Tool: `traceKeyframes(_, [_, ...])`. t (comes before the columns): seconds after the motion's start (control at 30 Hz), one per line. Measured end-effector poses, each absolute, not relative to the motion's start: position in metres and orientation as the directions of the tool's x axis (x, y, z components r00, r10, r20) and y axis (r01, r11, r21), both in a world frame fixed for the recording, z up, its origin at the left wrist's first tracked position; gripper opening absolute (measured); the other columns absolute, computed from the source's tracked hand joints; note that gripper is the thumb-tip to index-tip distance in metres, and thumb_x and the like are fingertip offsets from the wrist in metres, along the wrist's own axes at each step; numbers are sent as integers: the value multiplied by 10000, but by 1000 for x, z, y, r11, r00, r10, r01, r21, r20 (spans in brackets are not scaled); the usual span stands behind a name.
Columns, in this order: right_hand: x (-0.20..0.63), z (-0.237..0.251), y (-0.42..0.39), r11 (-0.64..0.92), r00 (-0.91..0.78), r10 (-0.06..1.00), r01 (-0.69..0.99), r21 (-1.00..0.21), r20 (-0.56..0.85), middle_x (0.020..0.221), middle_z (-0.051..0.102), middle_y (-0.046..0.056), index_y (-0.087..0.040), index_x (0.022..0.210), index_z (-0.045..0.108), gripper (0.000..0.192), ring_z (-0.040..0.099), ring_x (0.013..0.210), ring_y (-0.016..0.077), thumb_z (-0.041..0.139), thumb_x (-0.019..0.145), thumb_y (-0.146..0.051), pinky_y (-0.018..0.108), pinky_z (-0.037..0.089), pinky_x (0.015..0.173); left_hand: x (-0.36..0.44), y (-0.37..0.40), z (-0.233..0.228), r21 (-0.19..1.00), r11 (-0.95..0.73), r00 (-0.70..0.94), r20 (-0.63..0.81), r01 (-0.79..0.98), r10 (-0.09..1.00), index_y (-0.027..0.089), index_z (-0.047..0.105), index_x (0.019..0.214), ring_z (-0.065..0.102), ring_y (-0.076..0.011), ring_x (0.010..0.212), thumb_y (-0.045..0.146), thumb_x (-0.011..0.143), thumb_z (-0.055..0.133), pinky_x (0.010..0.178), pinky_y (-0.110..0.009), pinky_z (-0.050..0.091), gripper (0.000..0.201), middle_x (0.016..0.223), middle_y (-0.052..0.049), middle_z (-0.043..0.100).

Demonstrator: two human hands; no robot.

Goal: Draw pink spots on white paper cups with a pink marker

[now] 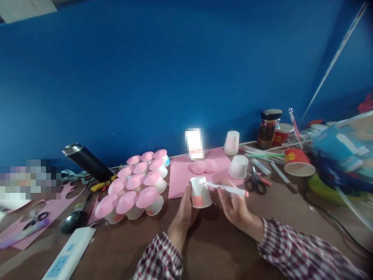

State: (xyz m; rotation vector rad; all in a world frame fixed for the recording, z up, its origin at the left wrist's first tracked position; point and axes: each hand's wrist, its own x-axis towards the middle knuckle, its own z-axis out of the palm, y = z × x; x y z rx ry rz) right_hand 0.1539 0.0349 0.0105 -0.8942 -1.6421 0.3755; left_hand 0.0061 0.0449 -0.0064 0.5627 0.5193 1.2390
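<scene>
My left hand (184, 212) holds a small white paper cup (200, 192) upside down above the brown table; the cup's lower band is coloured pink. My right hand (234, 206) grips a white marker (227, 189) with a pink end cap, its tip touching the cup's side. Just behind lies a pink paper sheet (180, 175) with pink paper discs (202, 166) on it. A cluster of several upturned cups topped with pink discs (136, 184) stands to the left.
Two plain white cups (232, 142) (239, 166) stand behind, with black scissors (255, 182), a red cup on its side (298, 161), a jar (268, 128), loose pens, a black flask (86, 159), a power strip (70, 254) and a blue wall behind.
</scene>
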Motion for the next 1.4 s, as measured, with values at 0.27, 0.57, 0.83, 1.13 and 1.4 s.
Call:
traceKeyframes(0.27, [154,15,34,639,-64,745,354,-683,664,747,659,73,-186,879,621,254,640,656,200,417,997,-280,322,552,602,6,44,-6,675,230,265,-53,-701,963,100,684,950,653,-258,884,567,887,486,935,-413,441,511,910,-119,718])
traceKeyframes(0.57, [155,8,34,610,-86,775,363,-705,626,731,642,56,-185,917,591,243,635,664,197,373,1003,-250,323,531,616,5,44,-8,670,223,248,-59,-708,967,116,664,958,641,-243,871,560,888,491,950,-415,425,482,891,-97,705])
traceKeyframes(0.83, [154,10,32,629,-56,759,317,-710,648,748,654,67,-190,910,596,238,632,665,198,383,1002,-246,321,534,606,5,45,-8,697,218,239,-68,-683,969,83,663,1017,636,-257,885,604,853,518,926,-410,432,565,913,-128,702])
traceKeyframes(1.13, [153,7,30,615,-95,777,326,-718,623,805,655,64,-202,1000,609,204,627,704,209,407,987,-229,347,523,646,5,40,-2,693,192,211,-59,-695,976,108,680,990,648,-261,946,525,834,599,940,-384,460,452,943,-115,719])
traceKeyframes(1.4, [154,5,30,600,-124,793,333,-727,597,826,673,69,-200,1000,608,201,642,711,209,409,983,-218,351,518,650,7,36,8,701,183,221,-37,-689,975,113,692,943,653,-258,885,526,834,597,903,-383,479,437,893,-114,720])
